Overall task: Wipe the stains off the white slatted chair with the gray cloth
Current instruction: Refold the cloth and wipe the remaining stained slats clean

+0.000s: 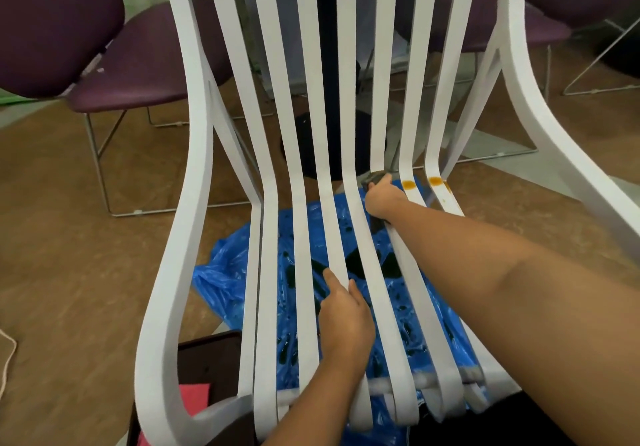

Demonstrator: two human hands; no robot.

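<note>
The white slatted chair [301,203] fills the view, its seat slats running away from the person and bending up into the backrest. The right hand [384,198] is at the back edge of the seat, right of the middle, with its fingers curled round the bunched gray cloth [375,179] and pressing it onto a slat just at the bend. Just beside it, on the next two slats toward the right edge, sit two orange stains [408,185], apart from the cloth. The left hand [346,321] lies palm down on the middle slats nearer the front edge, with fingertips [329,277] dipping into the gaps either side of one slat; whether they hook under it I cannot tell. A blue plastic sheet [235,272] with dark blotches lies on the floor below the seat. Purple chairs [138,65] stand behind.
</note>
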